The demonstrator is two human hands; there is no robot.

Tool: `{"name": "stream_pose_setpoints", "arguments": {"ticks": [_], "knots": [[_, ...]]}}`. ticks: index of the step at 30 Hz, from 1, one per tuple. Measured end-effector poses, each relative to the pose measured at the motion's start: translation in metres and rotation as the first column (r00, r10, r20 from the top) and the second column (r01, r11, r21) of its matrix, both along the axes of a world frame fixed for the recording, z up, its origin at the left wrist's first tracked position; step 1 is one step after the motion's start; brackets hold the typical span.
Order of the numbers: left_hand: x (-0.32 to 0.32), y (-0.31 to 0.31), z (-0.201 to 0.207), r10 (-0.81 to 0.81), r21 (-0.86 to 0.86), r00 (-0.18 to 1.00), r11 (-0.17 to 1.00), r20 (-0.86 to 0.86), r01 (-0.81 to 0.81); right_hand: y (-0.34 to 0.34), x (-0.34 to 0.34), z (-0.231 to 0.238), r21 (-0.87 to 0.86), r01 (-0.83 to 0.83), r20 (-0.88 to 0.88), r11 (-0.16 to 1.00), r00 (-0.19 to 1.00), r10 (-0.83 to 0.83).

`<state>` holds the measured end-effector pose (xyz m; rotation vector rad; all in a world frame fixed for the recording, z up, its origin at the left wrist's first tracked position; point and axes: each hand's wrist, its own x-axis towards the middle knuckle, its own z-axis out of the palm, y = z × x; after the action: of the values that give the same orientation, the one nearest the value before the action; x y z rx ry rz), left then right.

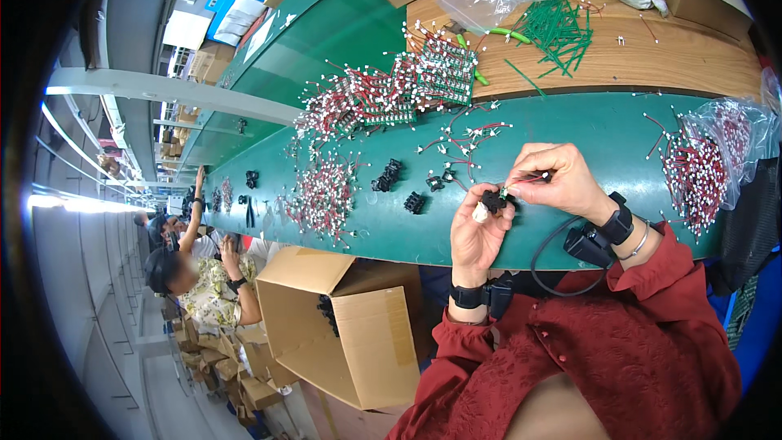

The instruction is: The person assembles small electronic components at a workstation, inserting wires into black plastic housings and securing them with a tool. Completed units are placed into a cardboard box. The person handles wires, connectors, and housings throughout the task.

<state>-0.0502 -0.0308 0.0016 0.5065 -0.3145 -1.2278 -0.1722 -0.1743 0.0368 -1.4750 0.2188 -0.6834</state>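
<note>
along the green bench (586, 126), a heap of wired connectors (320, 195) seems left to do, nearby black parts (415, 203) may be finished or not, the left hand (476, 240) grips a black piece (494, 199) above the bench, wires (535, 177) pinched by the right hand (566, 183) seem part-fitted to it, and a bagged pile (696, 171) remains.

One wide fisheye view from head height — downward, close above the hands (564, 179) and the green worktop (603, 124).
</note>
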Motion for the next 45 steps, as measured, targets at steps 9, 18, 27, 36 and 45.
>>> {"name": "stream_pose_setpoints", "arguments": {"ticks": [9,18,27,36,45], "knots": [[0.002,0.002,-0.004,-0.056,-0.024,0.998,0.998,0.004,0.056,0.003,0.001,-0.003,-0.032,0.016,0.016,0.999,1.0,-0.015],[-0.005,0.004,-0.007,0.038,0.027,0.995,0.999,0.089,-0.04,0.005,-0.001,-0.002,-0.267,0.075,0.067,0.961,0.996,-0.059],[-0.004,0.003,-0.009,0.041,-0.024,0.998,0.999,0.048,-0.04,0.004,0.0,-0.004,-0.432,0.074,0.084,0.899,0.996,-0.042],[-0.004,0.003,-0.009,0.078,-0.079,0.996,0.994,0.049,-0.074,0.006,0.0,0.001,-0.49,0.053,0.078,0.87,0.997,-0.017],[-0.007,0.003,-0.011,0.105,-0.051,0.985,0.994,0.14,-0.099,0.006,-0.003,0.006,-0.473,0.035,0.02,0.88,0.999,-0.03]]}}
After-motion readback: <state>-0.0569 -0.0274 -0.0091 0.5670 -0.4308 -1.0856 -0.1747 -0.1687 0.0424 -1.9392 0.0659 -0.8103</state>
